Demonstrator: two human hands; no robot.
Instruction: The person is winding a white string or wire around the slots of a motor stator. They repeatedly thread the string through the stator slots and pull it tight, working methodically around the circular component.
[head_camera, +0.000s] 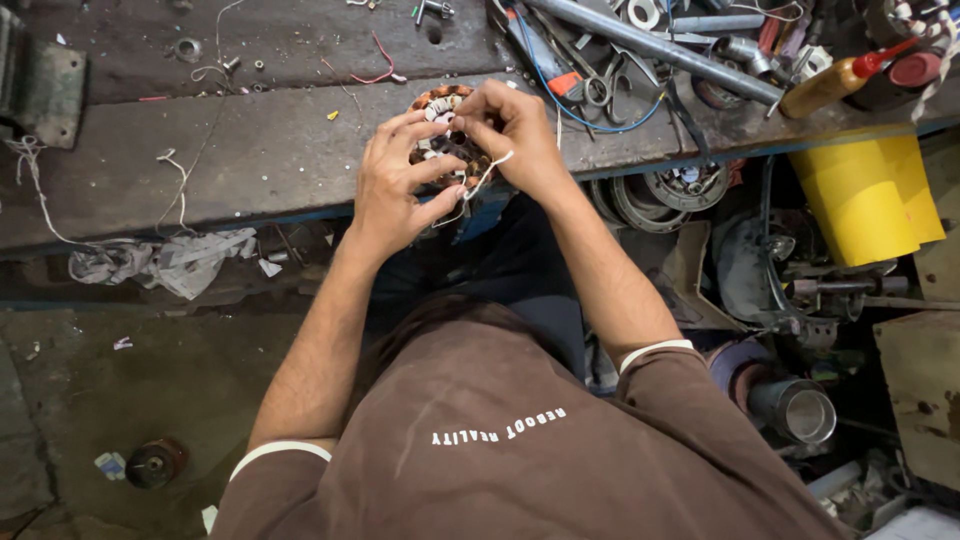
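Brown shirt sleeves fill the near view, and both arms reach to a copper-wound motor stator resting at the desk edge, probably for steadiness. Left hand cups its near side, fingers partly curled against it; right hand is pinched together on white string trailing from the windings.

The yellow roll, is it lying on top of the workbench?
No, the yellow roll stands below the workbench edge, among the metal parts on the right.
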